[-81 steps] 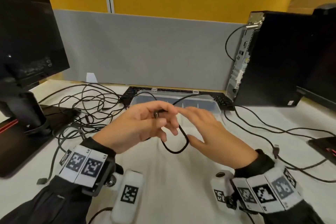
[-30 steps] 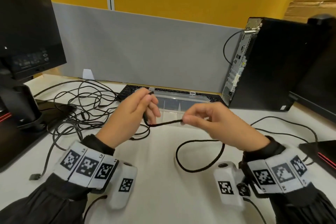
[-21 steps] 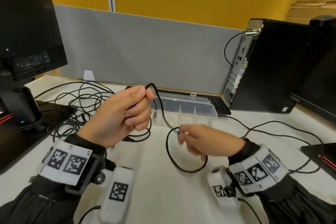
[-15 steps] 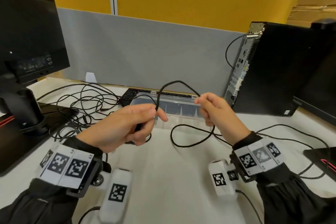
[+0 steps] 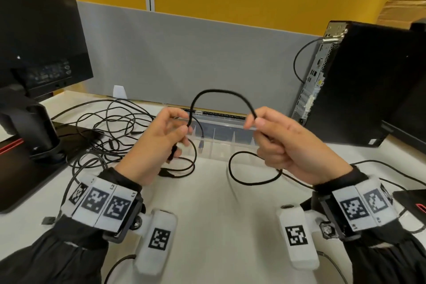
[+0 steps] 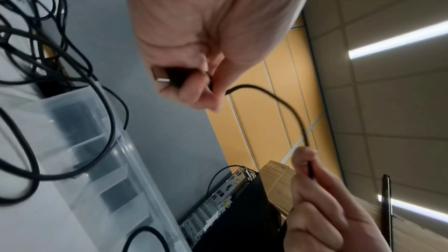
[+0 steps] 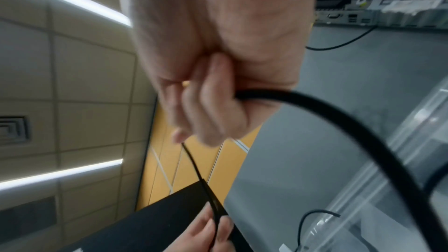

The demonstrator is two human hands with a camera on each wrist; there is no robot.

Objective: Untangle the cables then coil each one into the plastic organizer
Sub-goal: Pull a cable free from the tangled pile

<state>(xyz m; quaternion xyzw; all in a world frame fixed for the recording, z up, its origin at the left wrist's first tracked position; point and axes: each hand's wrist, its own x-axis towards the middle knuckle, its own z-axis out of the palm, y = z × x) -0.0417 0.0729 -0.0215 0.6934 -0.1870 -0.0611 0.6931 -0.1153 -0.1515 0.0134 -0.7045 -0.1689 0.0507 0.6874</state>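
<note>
Left hand: the left hand [image 5: 159,145] is curling its fingers round the black cable [image 5: 221,93] and its plug [image 6: 173,79] — the plug's metal tip is poking out between the fingers in the left wrist view.
Right hand: the right hand [image 5: 292,145] is pinching the same cable between thumb and forefinger, its other fingers folding in toward the palm.
Cable: it is arching up between the two hands, above the organizer [image 5: 230,138], then dropping from the right hand and looping onto the desk [image 5: 219,214] in front of the organizer.
Organizer: the clear plastic box is sitting on the desk just behind the hands, its dividers showing; a thin cable end is hanging over its left part.
Other cables: a tangle of black cables [image 5: 110,127] is lying on the desk left of the organizer.
Surroundings: a monitor [image 5: 39,37] is standing far left of the organizer, a computer tower [image 5: 368,85] to its right — a keyboard [image 5: 219,113] is peeking out behind it.
</note>
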